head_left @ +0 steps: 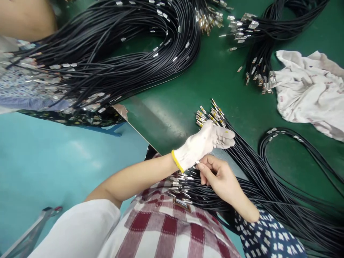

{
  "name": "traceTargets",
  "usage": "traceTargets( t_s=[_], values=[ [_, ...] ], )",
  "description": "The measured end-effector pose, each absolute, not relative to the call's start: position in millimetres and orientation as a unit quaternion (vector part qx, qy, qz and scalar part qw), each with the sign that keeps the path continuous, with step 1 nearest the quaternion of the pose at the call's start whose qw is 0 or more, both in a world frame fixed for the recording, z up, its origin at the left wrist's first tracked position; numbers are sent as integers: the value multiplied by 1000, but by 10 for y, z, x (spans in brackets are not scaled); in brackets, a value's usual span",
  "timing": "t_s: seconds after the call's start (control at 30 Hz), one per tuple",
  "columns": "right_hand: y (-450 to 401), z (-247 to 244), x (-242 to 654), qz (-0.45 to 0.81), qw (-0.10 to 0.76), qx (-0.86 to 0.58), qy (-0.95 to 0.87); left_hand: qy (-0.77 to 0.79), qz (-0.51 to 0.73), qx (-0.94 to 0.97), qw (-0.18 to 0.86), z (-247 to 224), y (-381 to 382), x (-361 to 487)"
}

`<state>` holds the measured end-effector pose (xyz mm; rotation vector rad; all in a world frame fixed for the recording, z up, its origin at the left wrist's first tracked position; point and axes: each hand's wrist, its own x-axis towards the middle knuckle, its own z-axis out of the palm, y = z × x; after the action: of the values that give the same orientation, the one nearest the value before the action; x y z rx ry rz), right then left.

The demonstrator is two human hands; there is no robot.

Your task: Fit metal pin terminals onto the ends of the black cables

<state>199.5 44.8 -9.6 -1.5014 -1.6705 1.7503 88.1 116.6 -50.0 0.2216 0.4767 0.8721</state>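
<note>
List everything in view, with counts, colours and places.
table: one, green, under the cables
large cable coil: one, black, upper left
cable bundles with metal ends: several, black, top centre to right; one under the gloved hand; one at the lap
cable loop: one, black, right
cloth: one, whitish, right
floor: one, light blue, left
metal frame: one, grey, lower left
another person's arm: one, bare, top left
checked garment: one, red and white, bottom
left hand: one, white glove, yellow cuff, centre
right hand: one, bare, pinching a silver cable end
</note>
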Motion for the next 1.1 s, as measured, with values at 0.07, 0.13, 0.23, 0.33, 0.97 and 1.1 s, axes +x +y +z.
traceTargets(
  t_s=[0.07, 0.13, 0.23, 0.33, 0.97, 1.1],
  values=[
    [452, -90, 1986, 614, 149, -523, -572, 229, 421, 110, 871, -498, 1160, 884],
    [456, -85, 1978, 617, 149, -525, -566, 232, 424, 113, 868, -489, 1149, 882],
    [461, -75, 1968, 621, 148, -528, -561, 238, 423, 113, 867, -487, 1132, 878],
    [462, -56, 1958, 621, 149, -530, -558, 240, 422, 116, 866, -510, 1125, 883],
    [495, -11, 1923, 643, 138, -542, -524, 245, 421, 133, 863, -522, 1095, 870],
    [513, 3, 1908, 651, 136, -544, -511, 243, 418, 138, 865, -531, 1093, 873]
  ],
)
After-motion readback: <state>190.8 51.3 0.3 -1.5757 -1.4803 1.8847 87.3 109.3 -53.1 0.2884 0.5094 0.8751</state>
